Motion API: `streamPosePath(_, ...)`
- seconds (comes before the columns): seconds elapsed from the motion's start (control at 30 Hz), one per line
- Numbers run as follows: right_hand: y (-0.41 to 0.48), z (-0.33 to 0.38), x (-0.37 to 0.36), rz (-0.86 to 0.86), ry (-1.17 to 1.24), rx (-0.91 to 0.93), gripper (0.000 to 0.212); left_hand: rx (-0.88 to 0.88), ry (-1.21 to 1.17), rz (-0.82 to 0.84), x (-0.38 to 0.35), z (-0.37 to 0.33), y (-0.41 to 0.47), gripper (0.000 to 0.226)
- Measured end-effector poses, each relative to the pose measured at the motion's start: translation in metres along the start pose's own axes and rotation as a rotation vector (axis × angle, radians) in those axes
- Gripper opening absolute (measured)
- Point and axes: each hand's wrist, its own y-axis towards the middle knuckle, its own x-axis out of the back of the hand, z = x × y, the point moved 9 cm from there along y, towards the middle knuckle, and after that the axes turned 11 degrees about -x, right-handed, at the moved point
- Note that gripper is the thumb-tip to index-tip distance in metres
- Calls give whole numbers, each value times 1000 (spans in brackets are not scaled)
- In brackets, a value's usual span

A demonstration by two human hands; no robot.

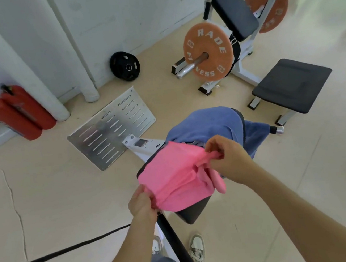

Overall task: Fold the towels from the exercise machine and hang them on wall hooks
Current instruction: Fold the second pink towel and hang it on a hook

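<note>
From the head view, the pink towel (173, 174) lay draped over the exercise machine's dark seat pad (191, 213), which probably served as a support for folding. The left hand (141, 203) had its fingers (149, 196) curled round the near corner. The right hand (226, 160) pinched a bunched far edge, apparently to draw the cloth taut and find its corners. The blue towel (206, 124) hung over the machine just behind, not yet folded. No wall hooks showed.
</note>
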Motion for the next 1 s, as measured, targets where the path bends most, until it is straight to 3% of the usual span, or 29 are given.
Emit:
streamPosePath(0.1, -3, 22, 11, 13, 84, 19, 31, -146, -126, 237, -47, -63, -28, 66)
streamPosePath(0.2, -10, 49, 13, 140, 180, 60, 43, -168, -285, 630, -104, -116, -95, 62)
streamPosePath(0.3, -22, 75, 15, 285, 207, 150, 63, -258, -237, 1004, -140, -151, -166, 59)
streamPosePath(0.4, -35, 97, 33, 214, 171, 312, 34, -405, -158, 1190, -149, -177, -207, 55)
streamPosePath(0.5, -42, 102, 59, 6, 98, 358, 19, -465, -181, 1121, -149, -198, -214, 40)
streamPosePath(0.6, -53, 111, 66, -93, -134, 408, 22, -741, 182, 866, -147, -217, -213, 15)
streamPosePath(0.73, -80, 136, 57, -238, -432, 677, 25, -946, 729, 944, -181, -221, -246, 27)
streamPosePath(0.93, -82, 143, 69, -330, -588, 732, 28, -1043, 958, 870, -198, -229, -264, 27)
streamPosePath(1.0, -81, 141, 71, -284, -590, 686, 19, -1083, 951, 826, -194, -234, -269, 25)
